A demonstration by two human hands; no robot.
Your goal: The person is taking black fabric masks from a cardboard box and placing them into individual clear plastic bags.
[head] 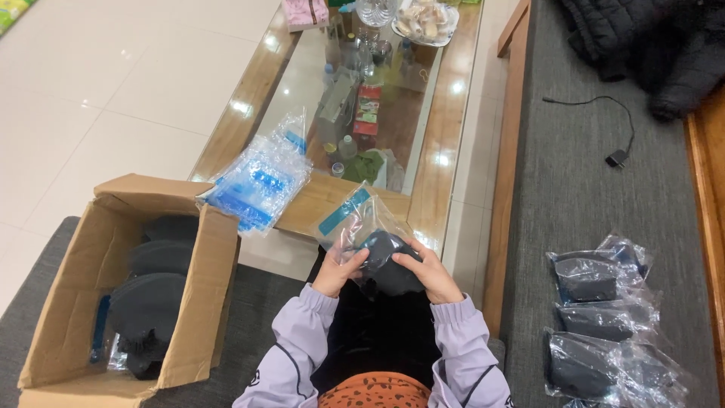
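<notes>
Just one head cam, looking steeply down and close over the lap, coffee table (445, 151) straight ahead.

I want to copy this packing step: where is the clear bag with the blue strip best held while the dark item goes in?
Probably at its open lower edge, one side per hand, coming from below. The clear bag stands with its blue strip away from the person; the left hand and right hand meet at the dark item there.

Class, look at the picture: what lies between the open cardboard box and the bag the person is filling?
In the head view, a heap of empty clear bags with blue strips, on the table's wooden edge.
</notes>
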